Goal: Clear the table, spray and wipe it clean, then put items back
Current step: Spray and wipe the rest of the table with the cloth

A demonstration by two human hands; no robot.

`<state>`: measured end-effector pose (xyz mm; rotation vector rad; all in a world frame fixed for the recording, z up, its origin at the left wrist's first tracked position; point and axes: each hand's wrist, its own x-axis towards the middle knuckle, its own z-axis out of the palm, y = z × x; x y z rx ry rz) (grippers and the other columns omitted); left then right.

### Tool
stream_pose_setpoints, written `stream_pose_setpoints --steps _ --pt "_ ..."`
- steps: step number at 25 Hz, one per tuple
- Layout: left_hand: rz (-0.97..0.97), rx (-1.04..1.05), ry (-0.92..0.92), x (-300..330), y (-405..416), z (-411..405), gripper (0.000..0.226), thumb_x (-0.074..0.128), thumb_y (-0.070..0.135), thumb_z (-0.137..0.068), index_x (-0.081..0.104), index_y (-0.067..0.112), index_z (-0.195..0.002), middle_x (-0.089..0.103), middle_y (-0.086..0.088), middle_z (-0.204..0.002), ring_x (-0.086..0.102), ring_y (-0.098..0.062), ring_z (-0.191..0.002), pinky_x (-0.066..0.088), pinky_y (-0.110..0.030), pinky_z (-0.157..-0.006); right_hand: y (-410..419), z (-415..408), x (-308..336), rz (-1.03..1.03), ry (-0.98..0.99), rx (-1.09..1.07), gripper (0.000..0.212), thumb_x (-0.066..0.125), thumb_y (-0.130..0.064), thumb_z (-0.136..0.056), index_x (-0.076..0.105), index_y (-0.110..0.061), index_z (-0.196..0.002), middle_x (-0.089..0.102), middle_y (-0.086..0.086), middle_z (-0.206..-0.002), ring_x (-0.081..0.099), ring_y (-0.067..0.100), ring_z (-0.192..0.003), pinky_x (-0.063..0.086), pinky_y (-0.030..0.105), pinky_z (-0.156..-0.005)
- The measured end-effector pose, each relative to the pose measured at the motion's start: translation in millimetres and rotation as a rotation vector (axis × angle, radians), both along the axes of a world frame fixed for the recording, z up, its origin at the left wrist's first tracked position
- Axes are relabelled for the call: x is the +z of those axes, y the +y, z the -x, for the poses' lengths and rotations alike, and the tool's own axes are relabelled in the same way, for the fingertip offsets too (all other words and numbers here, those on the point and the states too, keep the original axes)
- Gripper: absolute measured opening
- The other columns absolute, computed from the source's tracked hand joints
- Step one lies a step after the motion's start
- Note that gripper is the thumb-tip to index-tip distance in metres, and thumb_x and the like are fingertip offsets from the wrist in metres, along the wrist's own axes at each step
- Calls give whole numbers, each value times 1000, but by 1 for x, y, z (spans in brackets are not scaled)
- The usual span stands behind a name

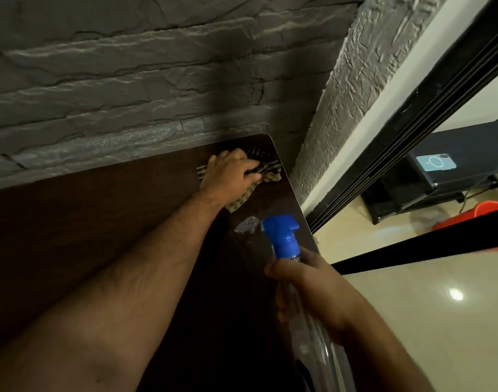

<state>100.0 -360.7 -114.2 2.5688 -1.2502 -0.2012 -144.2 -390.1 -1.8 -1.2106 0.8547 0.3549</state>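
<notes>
A dark brown wooden table [100, 227] fills the lower left, set against a grey stone wall. My left hand [228, 178] reaches to the table's far right corner and grips a checked brown cloth [266, 165] bunched against the surface. My right hand [313, 290] holds a clear spray bottle [310, 343] by its neck above the table's right edge; its blue trigger head [281, 233] points toward the far corner. A small wet patch [246, 224] glistens on the wood just left of the nozzle.
A grey textured pillar [349, 89] stands past the table's corner. To the right is glossy cream floor [440, 321] with a black sliding-door frame [411, 108], a black low stand [440, 176] bearing a phone [436, 162], and an orange bucket [479, 213].
</notes>
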Motion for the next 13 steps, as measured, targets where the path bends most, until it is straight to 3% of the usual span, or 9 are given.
stream_pose_setpoints --steps 5,9,13 --pt "-24 13 45 13 -1 28 41 49 46 -93 53 31 -131 50 3 -122 43 -19 -113 30 -37 -94 -8 4 11 44 -20 -123 28 60 -8 -85 52 -6 -112 52 23 -75 49 30 -56 47 33 -48" --pt "4 -262 15 9 62 91 37 43 47 -93 51 37 -128 46 8 -118 41 -13 -105 31 -34 -87 -20 11 22 48 -37 -115 23 59 -12 -85 54 -6 -106 57 24 -73 54 31 -54 49 34 -49" --pt "-52 106 34 4 55 21 40 47 47 -94 54 31 -130 52 2 -120 45 -21 -112 31 -35 -89 -23 17 17 56 -73 -34 31 62 -16 -82 53 -5 -110 56 25 -73 54 32 -53 47 42 -62"
